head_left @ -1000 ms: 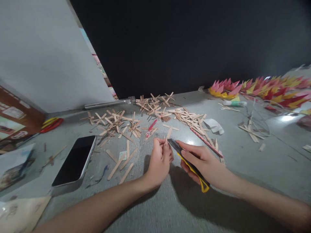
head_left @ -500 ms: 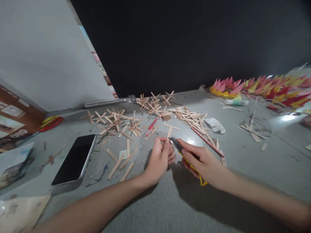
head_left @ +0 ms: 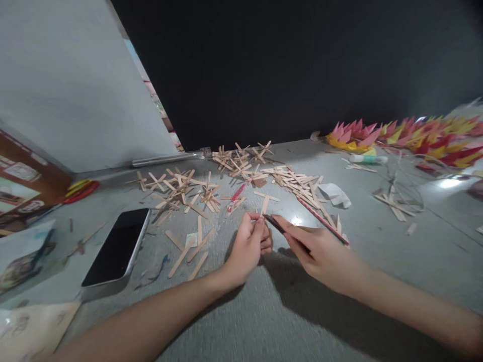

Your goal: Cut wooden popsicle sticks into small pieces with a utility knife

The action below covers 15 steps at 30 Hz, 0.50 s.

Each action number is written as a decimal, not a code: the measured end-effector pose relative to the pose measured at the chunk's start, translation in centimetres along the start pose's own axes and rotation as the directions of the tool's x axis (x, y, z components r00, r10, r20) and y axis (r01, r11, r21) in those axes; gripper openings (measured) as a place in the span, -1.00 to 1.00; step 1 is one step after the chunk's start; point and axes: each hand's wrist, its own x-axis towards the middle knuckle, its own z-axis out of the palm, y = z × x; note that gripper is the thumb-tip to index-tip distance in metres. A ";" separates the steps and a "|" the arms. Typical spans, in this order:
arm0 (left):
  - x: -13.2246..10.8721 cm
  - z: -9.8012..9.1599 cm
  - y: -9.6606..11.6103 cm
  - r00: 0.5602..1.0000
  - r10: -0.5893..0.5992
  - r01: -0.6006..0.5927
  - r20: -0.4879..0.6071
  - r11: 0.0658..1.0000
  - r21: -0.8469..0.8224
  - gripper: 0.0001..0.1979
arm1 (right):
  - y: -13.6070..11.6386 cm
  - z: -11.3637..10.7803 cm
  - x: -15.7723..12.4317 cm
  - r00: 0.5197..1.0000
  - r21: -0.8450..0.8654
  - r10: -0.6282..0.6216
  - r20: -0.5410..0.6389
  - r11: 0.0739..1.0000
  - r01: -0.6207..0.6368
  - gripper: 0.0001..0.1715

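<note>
While left hand pinches craft stick at centre of grey surface, right hand wraps utility knife, tip just beside stick; I'd want firm pinch, short stroke, fingertips clear of blade.

Pale tan stick at the fingers, black knife beside them; grey desk beneath; black phone to their left.

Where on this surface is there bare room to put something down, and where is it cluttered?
Bare surface lies nearest the camera, this side of the left hand and right hand. Another free patch lies right of the right hand, short of the paper flowers. Crowded: craft sticks beyond the hands; the phone and loose sticks to the left.
</note>
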 end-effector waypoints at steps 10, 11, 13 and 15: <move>-0.1 0.1 -0.1 0.998 -0.023 0.023 -0.050 1.000 -0.007 -0.58 | 1.6 0.2 0.1 0.964 -0.540 -0.257 0.073 0.802 0.255 -0.14; -0.1 0.1 0.0 0.998 -0.021 0.021 -0.052 1.000 -0.006 -0.57 | 1.7 0.1 0.1 0.958 -0.561 -0.275 0.082 0.782 0.272 -0.12; 0.0 0.1 0.0 0.999 -0.015 0.015 -0.052 1.000 0.007 -0.57 | 1.9 0.0 0.1 0.952 -0.570 -0.296 0.078 0.770 0.286 -0.10; 0.1 0.2 -0.1 0.999 -0.002 0.004 -0.052 1.000 0.031 -0.58 | 2.1 0.0 0.2 0.957 -0.526 -0.288 0.030 0.810 0.260 -0.14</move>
